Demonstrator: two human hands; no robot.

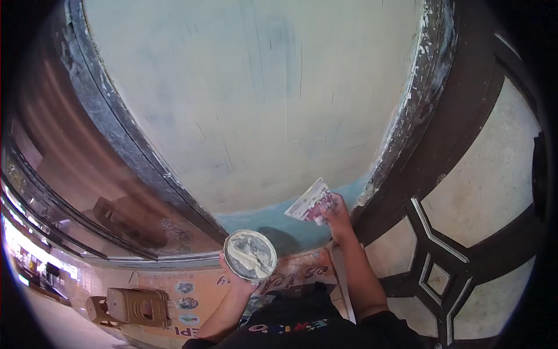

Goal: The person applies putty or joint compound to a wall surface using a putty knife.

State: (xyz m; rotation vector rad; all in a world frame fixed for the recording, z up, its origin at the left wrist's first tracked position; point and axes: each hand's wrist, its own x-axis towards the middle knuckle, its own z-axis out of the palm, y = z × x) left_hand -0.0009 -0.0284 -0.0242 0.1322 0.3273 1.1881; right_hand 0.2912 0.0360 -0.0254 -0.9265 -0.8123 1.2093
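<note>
Right hand (336, 210)'s got its fingers wrapped round a smeared scraper (308, 203), broad edge angled far-left by the wall (250, 128); left hand (236, 281) grips the tub (274, 255), just near-left of the scraper.

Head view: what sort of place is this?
Probably part of a house or small shop being refinished; can't tell which. Signs: patchily coated wall, tub of pale paste in the left hand, flat scraper in the right hand.
</note>
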